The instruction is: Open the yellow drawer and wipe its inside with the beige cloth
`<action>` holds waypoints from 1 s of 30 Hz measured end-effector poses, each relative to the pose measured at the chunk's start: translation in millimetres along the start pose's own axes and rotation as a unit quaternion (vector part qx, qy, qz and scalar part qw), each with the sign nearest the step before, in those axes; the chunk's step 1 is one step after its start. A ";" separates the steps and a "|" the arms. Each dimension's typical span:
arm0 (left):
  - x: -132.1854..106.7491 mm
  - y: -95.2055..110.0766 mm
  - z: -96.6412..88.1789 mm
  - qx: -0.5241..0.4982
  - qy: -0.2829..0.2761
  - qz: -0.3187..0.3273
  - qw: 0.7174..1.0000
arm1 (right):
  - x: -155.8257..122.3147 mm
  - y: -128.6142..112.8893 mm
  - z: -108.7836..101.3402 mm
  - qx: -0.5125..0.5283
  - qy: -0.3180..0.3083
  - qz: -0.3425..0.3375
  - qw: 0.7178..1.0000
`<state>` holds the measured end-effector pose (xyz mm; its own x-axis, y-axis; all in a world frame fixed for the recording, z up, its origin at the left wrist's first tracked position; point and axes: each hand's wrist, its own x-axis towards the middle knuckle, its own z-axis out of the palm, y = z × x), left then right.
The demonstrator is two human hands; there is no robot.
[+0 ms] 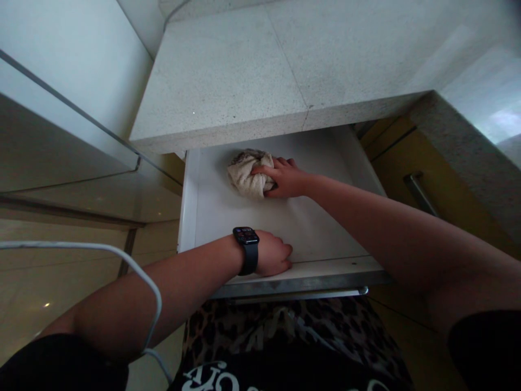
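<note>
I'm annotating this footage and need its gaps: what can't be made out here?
Head view:
- Cloth: the part covered by the right hand.
- Drawer: back end, hidden by the countertop.
- Shirt lettering: cut off by the bottom edge.
- Watch: smaller display details, too small.

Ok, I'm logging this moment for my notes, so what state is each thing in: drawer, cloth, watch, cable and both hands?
Drawer: pulled open.
Cloth: bunched up, inside the drawer.
Right hand: gripping the cloth.
Left hand: fingers curled, by the drawer's front; contact unclear.
Watch: strapped on the left wrist, screen lit.
Cable: bent, passing in front of the left arm.
</note>
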<state>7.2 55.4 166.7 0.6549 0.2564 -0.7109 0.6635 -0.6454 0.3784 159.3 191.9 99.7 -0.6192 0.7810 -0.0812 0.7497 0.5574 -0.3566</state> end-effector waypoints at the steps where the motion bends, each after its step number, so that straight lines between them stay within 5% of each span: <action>1: 0.1 -0.4 0.3 0.000 0.000 0.000 1.000 | -0.2 5.7 -1.5 0.004 0.014 0.023 1.000; 6: 0.6 -0.9 0.3 -0.002 0.000 0.002 1.000 | -1.8 20.4 -6.5 0.011 0.049 0.087 0.995; 13: -0.4 1.3 -2.1 -0.004 -0.001 0.002 1.000 | -0.1 9.5 -5.7 -0.025 0.025 0.099 0.994; 30: -2.3 2.9 -4.3 0.003 -0.012 0.001 1.000 | -10.9 -59.0 13.4 -0.044 -0.085 -0.124 0.988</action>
<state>9.1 56.0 172.0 0.6471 0.2390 -0.7240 0.6603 -0.6505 0.3754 118.7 146.7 109.2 -0.8111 0.5629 -0.1587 0.5826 0.7543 -0.3026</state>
